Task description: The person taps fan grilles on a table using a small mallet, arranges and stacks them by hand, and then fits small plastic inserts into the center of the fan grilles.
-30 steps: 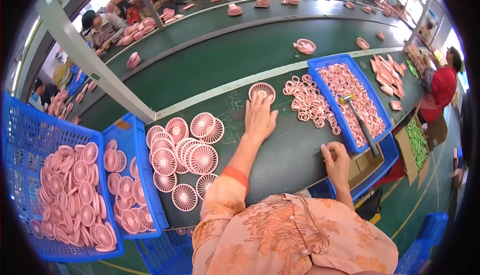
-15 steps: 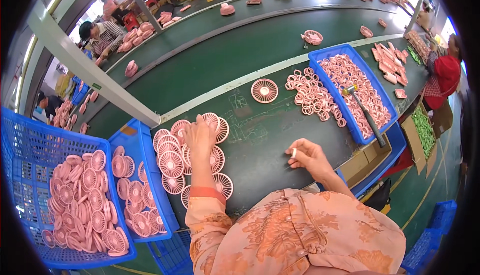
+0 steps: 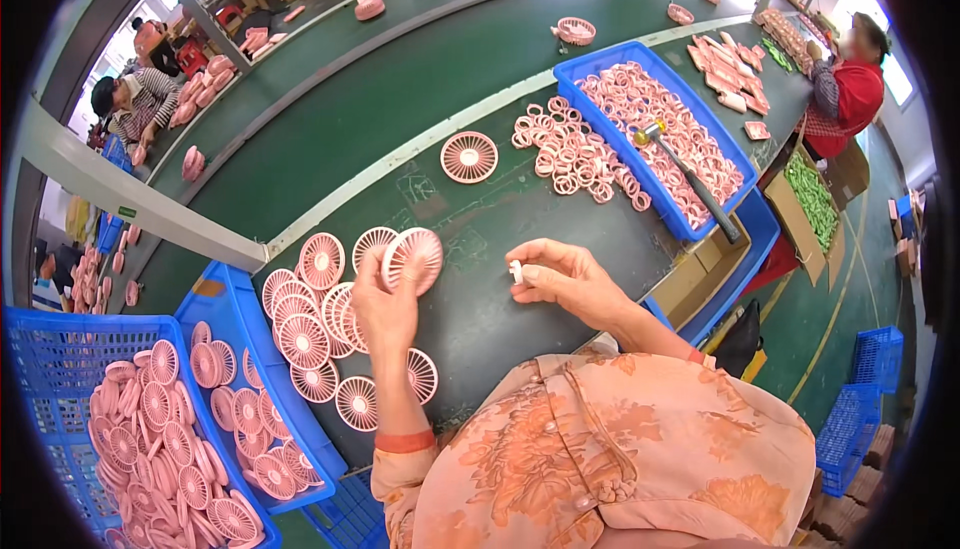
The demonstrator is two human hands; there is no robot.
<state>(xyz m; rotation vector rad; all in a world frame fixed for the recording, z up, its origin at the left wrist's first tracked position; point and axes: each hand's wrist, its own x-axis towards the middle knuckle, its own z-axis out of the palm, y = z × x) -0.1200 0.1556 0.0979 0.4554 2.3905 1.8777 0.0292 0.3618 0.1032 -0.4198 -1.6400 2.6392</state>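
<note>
My left hand (image 3: 388, 314) grips a round pink fan grille (image 3: 424, 259) by its edge, lifted above the table. Between the thumb and fingers of my right hand (image 3: 572, 281) is a small white piece (image 3: 516, 272); its exact kind is too small to make out. The two hands face each other a short way apart. Beside and below my left hand lie several more pink fan grilles (image 3: 303, 340), overlapping on the dark green table. One single grille (image 3: 469, 157) lies alone farther back.
Loose pink rings (image 3: 570, 154) lie beside a blue tray (image 3: 640, 181) full of rings, with a hammer (image 3: 690, 174) across it. Blue crates (image 3: 60, 349) of grilles stand at left, next to a metal post (image 3: 140, 199). A co-worker (image 3: 850, 79) stands at right.
My left hand has lifted a grille off the pile and brought it rightward. My right hand, still pinching the white piece, has come closer to it. The whole view has shifted.
</note>
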